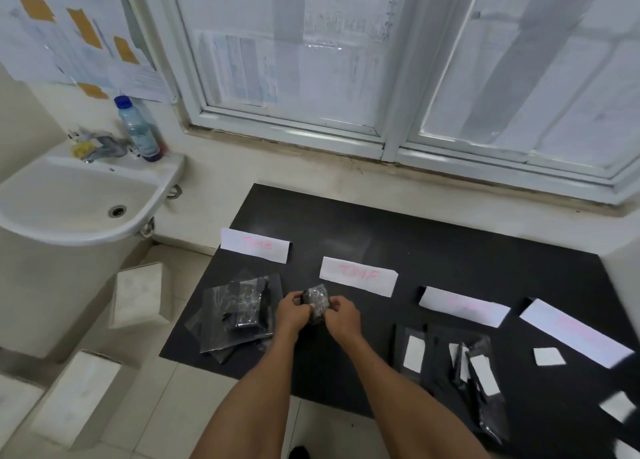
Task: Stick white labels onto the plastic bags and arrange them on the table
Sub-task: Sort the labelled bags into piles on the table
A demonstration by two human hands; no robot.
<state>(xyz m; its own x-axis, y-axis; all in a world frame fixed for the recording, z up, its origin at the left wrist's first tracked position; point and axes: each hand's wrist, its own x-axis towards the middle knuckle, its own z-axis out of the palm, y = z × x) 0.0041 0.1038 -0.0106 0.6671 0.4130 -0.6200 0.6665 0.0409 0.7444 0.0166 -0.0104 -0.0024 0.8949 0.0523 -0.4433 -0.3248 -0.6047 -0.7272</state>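
Over the middle of the black table (433,250), my left hand (292,311) and my right hand (341,314) both grip a small clear plastic bag (317,299) with dark contents, held between them. A pile of unlabelled plastic bags (235,314) lies to the left of my hands. To the right lie bags with white labels stuck on them (460,361). Loose white labels (549,356) lie at the far right.
Paper signs with pink writing (358,275) lie in a row along the table's back. A white sink (79,198) with a bottle (138,129) stands at the left. White boxes (138,299) sit on the tiled floor below it. A window spans the back.
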